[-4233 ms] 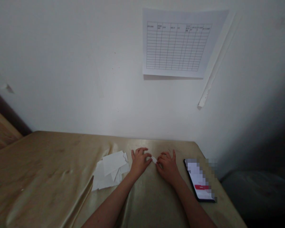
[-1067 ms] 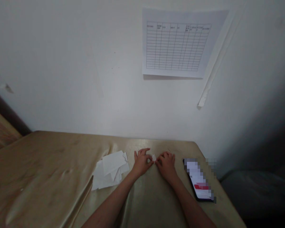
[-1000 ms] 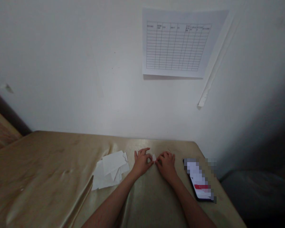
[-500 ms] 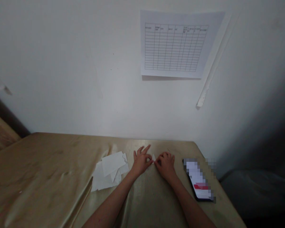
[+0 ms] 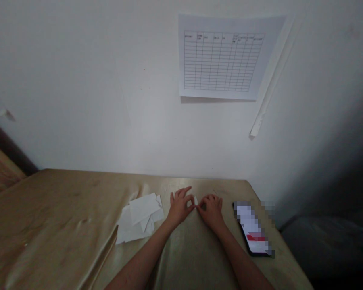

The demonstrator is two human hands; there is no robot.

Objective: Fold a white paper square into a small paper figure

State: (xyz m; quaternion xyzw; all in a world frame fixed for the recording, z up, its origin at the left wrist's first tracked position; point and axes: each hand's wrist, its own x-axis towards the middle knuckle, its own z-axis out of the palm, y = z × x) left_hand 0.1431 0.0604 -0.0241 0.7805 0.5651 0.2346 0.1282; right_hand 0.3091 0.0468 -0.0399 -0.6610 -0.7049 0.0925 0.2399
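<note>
Both my hands rest on a tan table (image 5: 63, 225) near its far edge. A small white piece of paper (image 5: 196, 200) stands between them. My left hand (image 5: 178, 205) pinches its left side with thumb and forefinger, the other fingers curled above. My right hand (image 5: 211, 209) is curled and pinches the paper's right side. A loose pile of white paper pieces (image 5: 139, 217) lies just left of my left hand.
A phone (image 5: 252, 233) with a lit screen lies right of my right hand, near the table's right edge. A printed grid sheet (image 5: 224, 58) hangs on the white wall behind. A dark area lies off the table's right side.
The small paper was held flatter and lower between my fingers several seconds ago; now it stands more upright. My right hand's fingers have curled in. The view shifted slightly.
</note>
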